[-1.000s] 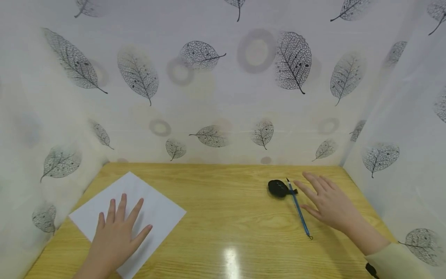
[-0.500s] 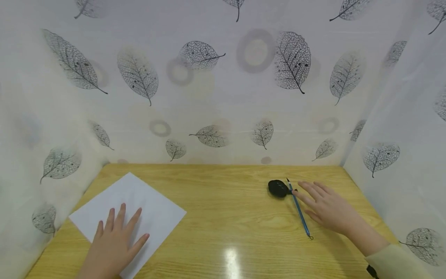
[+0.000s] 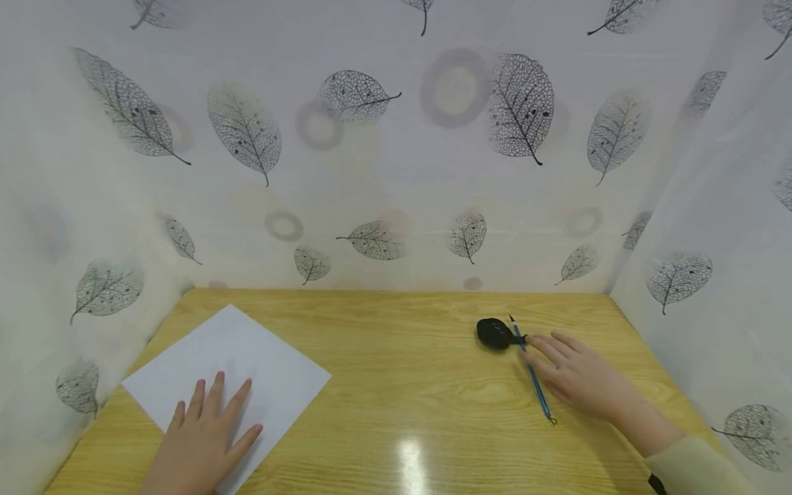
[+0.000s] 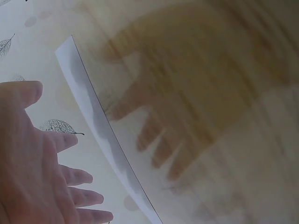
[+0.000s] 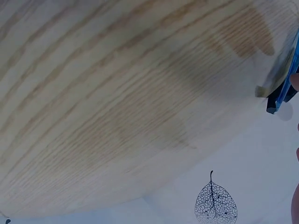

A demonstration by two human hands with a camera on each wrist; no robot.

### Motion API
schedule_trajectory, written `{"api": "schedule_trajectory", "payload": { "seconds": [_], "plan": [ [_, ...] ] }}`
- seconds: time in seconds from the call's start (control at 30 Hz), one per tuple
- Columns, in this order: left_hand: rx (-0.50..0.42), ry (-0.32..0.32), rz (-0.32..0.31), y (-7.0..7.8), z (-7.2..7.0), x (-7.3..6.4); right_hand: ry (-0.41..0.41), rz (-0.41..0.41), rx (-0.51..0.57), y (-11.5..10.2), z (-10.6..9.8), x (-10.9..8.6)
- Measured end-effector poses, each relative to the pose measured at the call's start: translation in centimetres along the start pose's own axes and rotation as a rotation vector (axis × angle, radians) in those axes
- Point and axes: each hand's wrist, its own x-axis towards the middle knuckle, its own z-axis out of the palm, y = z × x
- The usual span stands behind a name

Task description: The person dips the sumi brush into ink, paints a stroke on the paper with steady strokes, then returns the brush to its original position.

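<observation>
On the left of the table lies a white sheet of paper (image 3: 281,371), turned cornerwise. My left hand (image 3: 198,440) hovers over its near part with fingers spread; the left wrist view has the palm (image 4: 32,177) raised above the sheet. A thin blue writing brush (image 3: 538,392) with a dark tip leans across the narrow tail of a glossy black rounded piece (image 3: 493,333). Over at the right, my right hand (image 3: 581,378) has its fingertips right at the brush handle, fingers only slightly bent. In the right wrist view, a fingertip (image 5: 295,82) overlaps the blue shaft.
The light wood table (image 3: 396,385) is bounded by a pale curtain (image 3: 396,172) with leaf prints at the back and both sides. A light patch of glare shows on the wood at the front middle. A pale sleeve (image 3: 699,467) covers the right forearm.
My right hand has lowered toward the brush, its fingertips coming to the handle. The left hand has drawn back slightly toward the near edge. Paper, brush and black piece have stayed put.
</observation>
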Motion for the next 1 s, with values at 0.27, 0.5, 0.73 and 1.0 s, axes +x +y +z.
{"api": "schedule_trajectory", "payload": {
  "seconds": [0.27,0.5,0.73,1.0],
  "plan": [
    [0.016,-0.024,0.005,-0.4,0.6,-0.1,0.013,-0.038,-0.01,-0.4,0.6,0.1],
    [0.002,-0.069,0.022,-0.8,0.9,-0.3,-0.012,-0.055,-0.019,-0.8,1.0,0.3],
    [-0.003,-0.109,0.043,-0.6,0.7,-0.5,-0.01,-0.078,-0.041,-1.1,0.9,0.5],
    [0.01,-0.124,0.06,-0.1,0.8,-0.8,-0.036,-0.142,-0.058,-0.9,1.1,0.7]
  ]
}}
